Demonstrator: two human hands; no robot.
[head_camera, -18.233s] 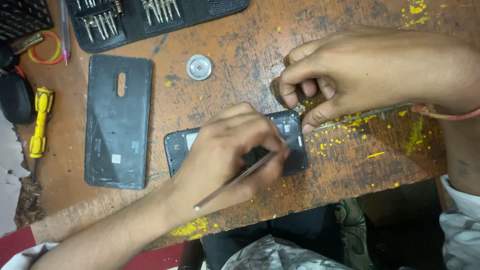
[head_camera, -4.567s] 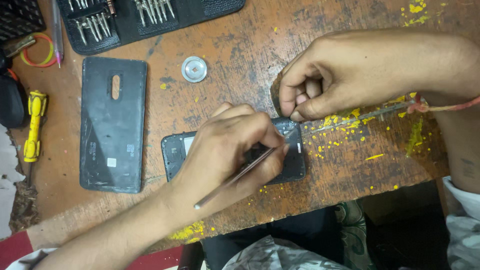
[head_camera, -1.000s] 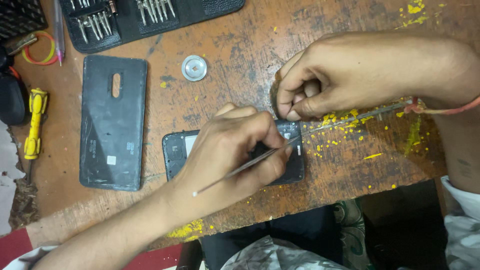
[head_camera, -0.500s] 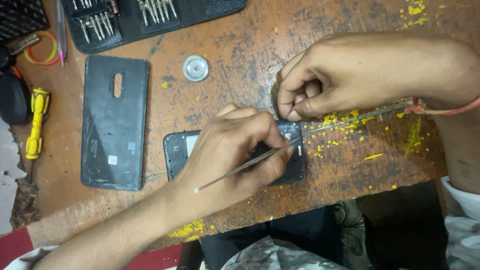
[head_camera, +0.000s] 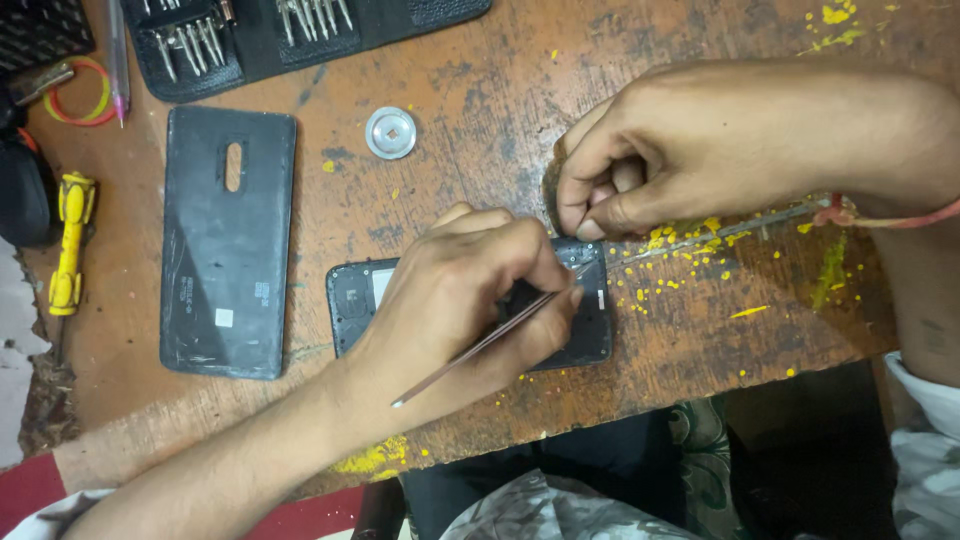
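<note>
A dark opened phone (head_camera: 352, 296) lies flat near the front edge of the worn wooden table (head_camera: 470, 130), mostly hidden under my left hand. My left hand (head_camera: 465, 300) grips thin metal tweezers (head_camera: 480, 342) pencil-style, their tip at the phone's right end. My right hand (head_camera: 680, 150) rests on the table just above that end, with thumb and fingers curled down onto the phone's upper right corner. What the fingertips pinch is hidden.
The phone's black back cover (head_camera: 228, 240) lies to the left. A round metal washer (head_camera: 390, 132) sits behind the phone. A black tool case with screwdriver bits (head_camera: 250, 40) is at the far edge, a yellow screwdriver (head_camera: 70, 245) at far left. Yellow paint specks dot the right side.
Almost nothing differs over the last second. The tweezers have tilted slightly in my left hand. My right hand stays pressed at the phone's corner.
</note>
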